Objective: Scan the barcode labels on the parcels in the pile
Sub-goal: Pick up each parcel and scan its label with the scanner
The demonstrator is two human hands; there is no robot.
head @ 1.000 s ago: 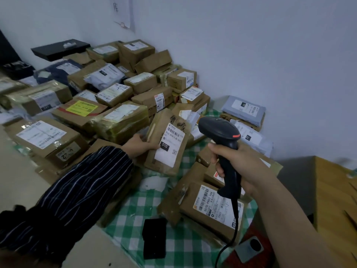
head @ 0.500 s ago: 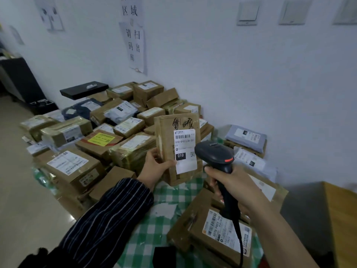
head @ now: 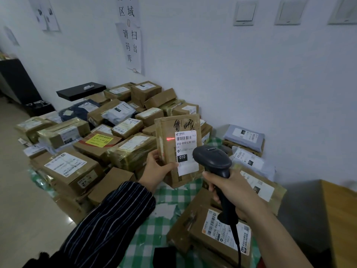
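Observation:
My left hand [head: 156, 169] grips a flat brown parcel [head: 169, 128] by its lower left edge and holds it upright, label facing me. Its white label [head: 185, 144] carries a barcode, with a red scan line across the barcode and spilling left onto the cardboard. My right hand [head: 229, 192] grips the handle of a black barcode scanner [head: 212, 160], whose head points at the label from just below and right. A pile of brown parcels [head: 100, 140] fills the floor along the wall behind.
A green checked cloth [head: 164, 198] lies under the near parcels. A labelled brown parcel [head: 216, 229] sits under my right wrist. Grey mailer bags [head: 244, 135] lie by the wall at right. A wooden surface [head: 342, 219] stands at far right, bare floor [head: 19, 190] at left.
My left hand lifted the flat parcel from the pile and stood it upright. The scanner rose towards its label, and a red scan line now shows on the barcode.

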